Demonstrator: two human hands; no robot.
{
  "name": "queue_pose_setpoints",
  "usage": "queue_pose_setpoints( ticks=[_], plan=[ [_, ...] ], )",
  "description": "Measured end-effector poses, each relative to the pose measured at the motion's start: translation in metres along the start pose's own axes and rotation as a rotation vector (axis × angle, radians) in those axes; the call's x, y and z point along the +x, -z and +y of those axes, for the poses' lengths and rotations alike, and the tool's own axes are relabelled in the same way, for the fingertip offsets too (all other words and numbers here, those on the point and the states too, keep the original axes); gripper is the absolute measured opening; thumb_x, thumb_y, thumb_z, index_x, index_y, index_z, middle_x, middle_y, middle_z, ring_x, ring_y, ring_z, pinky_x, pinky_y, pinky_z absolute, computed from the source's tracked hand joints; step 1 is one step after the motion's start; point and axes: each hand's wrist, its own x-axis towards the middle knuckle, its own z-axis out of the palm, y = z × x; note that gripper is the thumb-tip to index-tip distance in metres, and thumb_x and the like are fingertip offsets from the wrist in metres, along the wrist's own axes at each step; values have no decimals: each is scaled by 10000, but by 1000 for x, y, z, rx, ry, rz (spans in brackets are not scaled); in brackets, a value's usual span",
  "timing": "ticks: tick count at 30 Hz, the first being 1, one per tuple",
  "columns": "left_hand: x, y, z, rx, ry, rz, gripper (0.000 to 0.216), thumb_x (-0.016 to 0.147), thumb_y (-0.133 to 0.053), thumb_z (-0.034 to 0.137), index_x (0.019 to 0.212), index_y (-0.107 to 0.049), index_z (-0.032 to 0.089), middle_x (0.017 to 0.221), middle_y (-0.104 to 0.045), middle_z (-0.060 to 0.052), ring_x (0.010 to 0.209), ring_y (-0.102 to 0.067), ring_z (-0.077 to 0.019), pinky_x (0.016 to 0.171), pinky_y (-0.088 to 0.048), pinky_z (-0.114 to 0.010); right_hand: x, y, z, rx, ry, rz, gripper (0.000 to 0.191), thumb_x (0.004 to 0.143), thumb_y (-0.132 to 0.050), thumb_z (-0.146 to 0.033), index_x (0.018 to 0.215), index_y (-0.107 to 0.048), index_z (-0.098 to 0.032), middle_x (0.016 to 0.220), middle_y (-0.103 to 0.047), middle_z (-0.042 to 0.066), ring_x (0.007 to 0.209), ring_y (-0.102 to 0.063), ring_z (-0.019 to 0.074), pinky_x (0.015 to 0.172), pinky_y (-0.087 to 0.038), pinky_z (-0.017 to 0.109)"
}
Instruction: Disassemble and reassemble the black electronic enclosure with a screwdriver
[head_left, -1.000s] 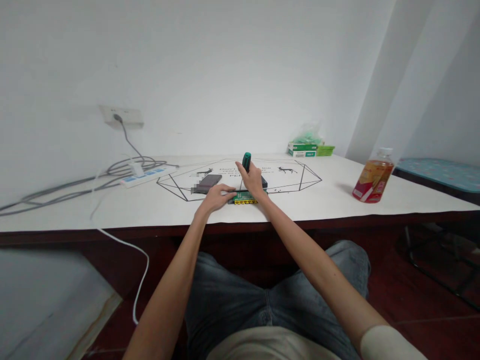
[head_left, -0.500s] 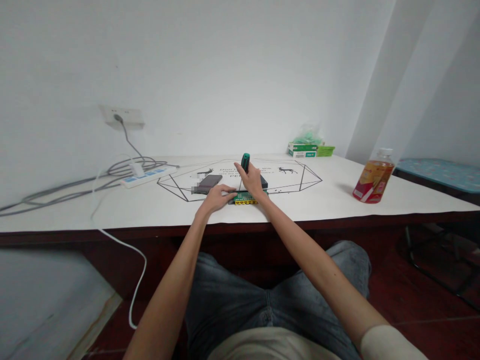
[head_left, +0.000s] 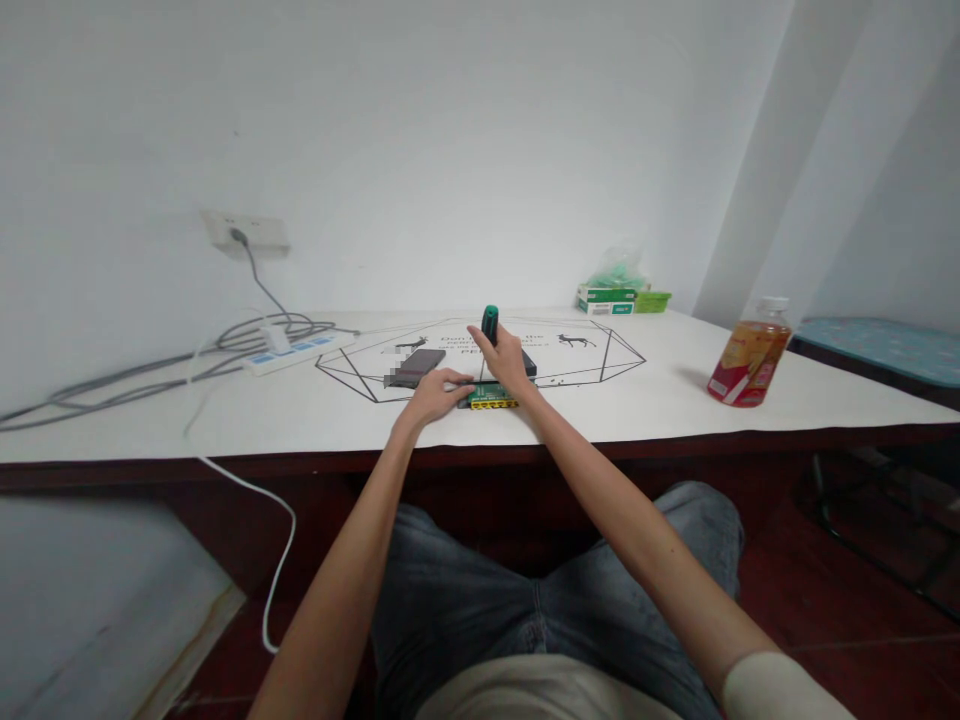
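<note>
White counter (head_left: 675, 405) carries a small green circuit board (head_left: 491, 396) with a yellow front edge; the left hand (head_left: 433, 394) lies flat against it. Right hand (head_left: 507, 362) grips an upright green-handled screwdriver (head_left: 490, 325) over the board.

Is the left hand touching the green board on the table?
Touching. The head view shows the left hand lying flat, its fingertips resting on the near-left edge of the green board, with no gap between them.

One screwdriver (head_left: 490, 322), one green circuit board (head_left: 491, 397), one dark phone (head_left: 415, 367), one power strip (head_left: 289, 354), one drink bottle (head_left: 748, 352), two hands.
</note>
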Motion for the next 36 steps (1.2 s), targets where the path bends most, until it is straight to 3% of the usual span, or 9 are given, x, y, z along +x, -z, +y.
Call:
queue_pose_setpoints(
  ticks=[6, 12, 16, 19, 23, 29, 36],
  plan=[
    [0, 0, 0, -13, 12, -13, 303, 786, -709, 386, 991, -826, 195, 1087, -800, -83, 1083, -711, -296, 1030, -519, -419, 8, 0, -6, 42, 73, -149, 505, 894, -539, -676, 674, -417, -237, 593, -409, -51, 602, -378, 122, 592, -316, 266],
    [0, 1, 2, -49, -1, 15, 308, 769, -732, 377, 978, -828, 173, 1080, -798, -108, 1085, -711, -311, 1036, -516, -425, 15, -5, 0, 106, 12, -287, 516, 859, -552, -683, 635, -434, -234, 566, -399, -48, 561, -392, 117, 546, -285, 266],
    [3, 0, 11, -152, 9, 67, 319, 785, -721, 386, 988, -820, 161, 1102, -792, -122, 1098, -709, -305, 1029, -515, -442, 11, -5, 8, 174, -79, -267, 457, 837, -557, -648, 661, -462, -237, 548, -413, -60, 531, -430, 120, 523, -311, 255],
    [8, -5, 19, -163, 18, 37, 275, 789, -711, 375, 927, -829, 169, 1024, -805, -108, 1047, -725, -310, 997, -530, -445, 7, -3, 10, 190, -102, -226, 412, 812, -595, -604, 674, -480, -234, 569, -441, -63, 536, -467, 122, 520, -338, 249],
    [15, -12, 23, -183, 66, 97, 252, 790, -707, 370, 855, -836, 163, 958, -813, -101, 981, -741, -318, 986, -532, -447, 5, 0, 8, 257, -150, -177, 387, 779, -649, -584, 720, -504, -230, 563, -458, -76, 509, -477, 112, 494, -356, 243],
    [19, -15, 18, -273, 45, 82, 240, 749, -718, 325, 857, -837, 148, 954, -814, -113, 944, -748, -316, 931, -551, -430, 3, 3, 4, 564, -365, -262, 526, 647, -789, -647, 678, -472, -229, 476, -411, -95, 399, -394, 74, 380, -242, 219],
    [16, -15, 15, -180, 54, 163, 196, 760, -714, 281, 850, -845, 168, 876, -816, -80, 881, -753, -291, 898, -544, -382, 1, 7, 4, 725, -428, -341, 471, 613, -873, -550, 715, -607, -175, 550, -505, -61, 457, -440, 55, 380, -264, 186]
  ],
)
